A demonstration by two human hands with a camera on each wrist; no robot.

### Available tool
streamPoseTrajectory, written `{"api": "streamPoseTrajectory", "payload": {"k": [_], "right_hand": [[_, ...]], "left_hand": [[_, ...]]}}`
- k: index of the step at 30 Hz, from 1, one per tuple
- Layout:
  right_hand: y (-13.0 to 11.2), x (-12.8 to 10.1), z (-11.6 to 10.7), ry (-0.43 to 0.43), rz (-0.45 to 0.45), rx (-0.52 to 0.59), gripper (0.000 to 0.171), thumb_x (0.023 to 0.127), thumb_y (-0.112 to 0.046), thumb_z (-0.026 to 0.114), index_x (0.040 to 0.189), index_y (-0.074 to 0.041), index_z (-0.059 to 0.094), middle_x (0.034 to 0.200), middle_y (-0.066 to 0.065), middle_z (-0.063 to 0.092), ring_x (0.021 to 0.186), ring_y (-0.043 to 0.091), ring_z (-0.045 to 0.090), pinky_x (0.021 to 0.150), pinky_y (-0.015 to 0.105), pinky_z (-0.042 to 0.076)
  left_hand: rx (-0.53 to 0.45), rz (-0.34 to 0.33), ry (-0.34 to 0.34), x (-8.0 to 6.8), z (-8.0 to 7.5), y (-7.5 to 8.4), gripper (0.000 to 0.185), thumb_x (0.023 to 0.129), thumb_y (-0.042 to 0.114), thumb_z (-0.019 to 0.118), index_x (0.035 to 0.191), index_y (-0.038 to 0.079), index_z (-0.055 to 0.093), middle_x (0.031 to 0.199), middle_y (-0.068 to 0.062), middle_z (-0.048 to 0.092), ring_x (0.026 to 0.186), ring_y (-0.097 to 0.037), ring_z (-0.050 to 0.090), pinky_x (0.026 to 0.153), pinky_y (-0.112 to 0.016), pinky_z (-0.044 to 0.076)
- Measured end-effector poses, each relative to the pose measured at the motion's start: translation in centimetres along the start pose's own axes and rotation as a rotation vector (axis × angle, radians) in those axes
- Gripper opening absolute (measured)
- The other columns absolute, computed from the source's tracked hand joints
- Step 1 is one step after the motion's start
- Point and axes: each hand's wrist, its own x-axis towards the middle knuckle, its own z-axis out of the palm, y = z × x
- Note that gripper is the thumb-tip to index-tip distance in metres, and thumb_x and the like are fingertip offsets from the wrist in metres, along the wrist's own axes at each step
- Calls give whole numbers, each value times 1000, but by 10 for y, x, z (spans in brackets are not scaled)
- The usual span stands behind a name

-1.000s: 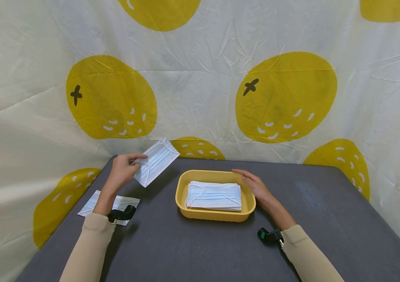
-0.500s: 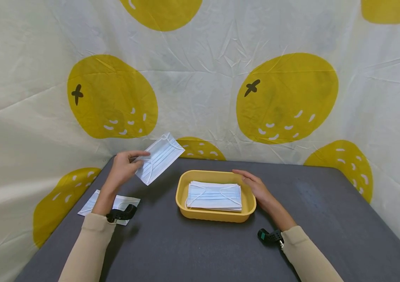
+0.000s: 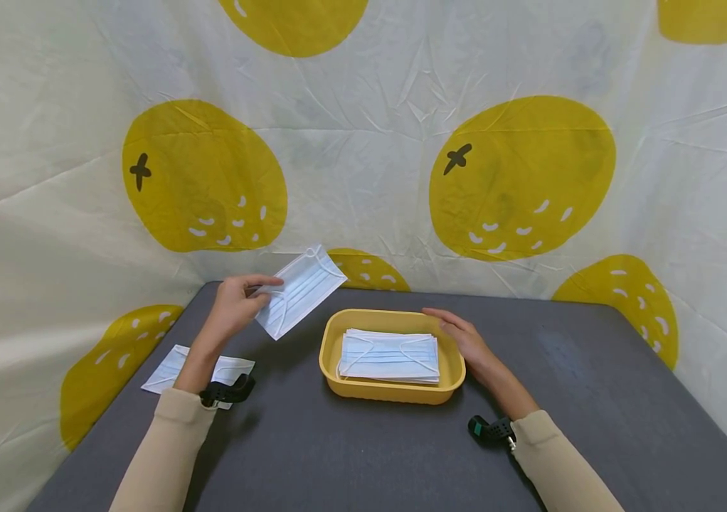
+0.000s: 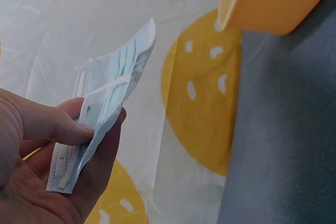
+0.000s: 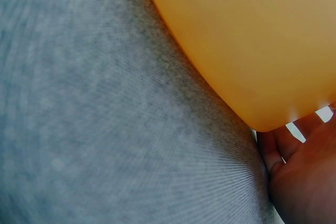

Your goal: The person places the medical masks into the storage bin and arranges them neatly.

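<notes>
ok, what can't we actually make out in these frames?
- Masks on the table: left forearm covers part in the head view; count unclear.
- Stack in the yellow tray: count too fine to tell in the head view.
- Right hand: right wrist view shows only a blurred sliver; contact with the tray rim unclear.

The mask (image 3: 301,291) is pale blue with white ear loops, as is the stack (image 3: 389,354) in the yellow tray (image 3: 328,350). The desk (image 3: 594,398) is dark grey. The backdrop (image 3: 363,163) is white with big yellow fruit, and the sleeves (image 3: 165,455) are beige.
</notes>
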Motion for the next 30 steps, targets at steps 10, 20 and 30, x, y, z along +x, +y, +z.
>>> {"api": "streamPoseTrajectory", "payload": {"k": [10, 20, 30], "right_hand": [[1, 1, 0, -3, -5, 11, 44, 112, -20, 39, 153, -7, 50, 161, 17, 44, 144, 36, 46, 98, 18, 51], [2, 0, 0, 1, 1, 17, 44, 112, -18, 38, 153, -7, 50, 161, 17, 44, 143, 36, 47, 98, 18, 51], [3, 1, 0, -4, 0, 26, 44, 112, -20, 39, 153, -7, 50, 161, 17, 44, 141, 31, 50, 98, 18, 51]], "left_hand": [[12, 9, 4, -2, 5, 5, 35, 92, 1, 56, 118, 8, 79, 132, -20, 68, 96, -30, 58, 55, -27, 34], [22, 12, -4, -2, 9, 6, 35, 93, -1, 56, 118, 7, 79, 136, -21, 66, 104, -31, 59, 71, -32, 43], [40, 18, -14, -1, 14, 7, 36, 92, -2, 56, 118, 8, 79, 135, -19, 68, 113, -30, 63, 84, -40, 44]]}}
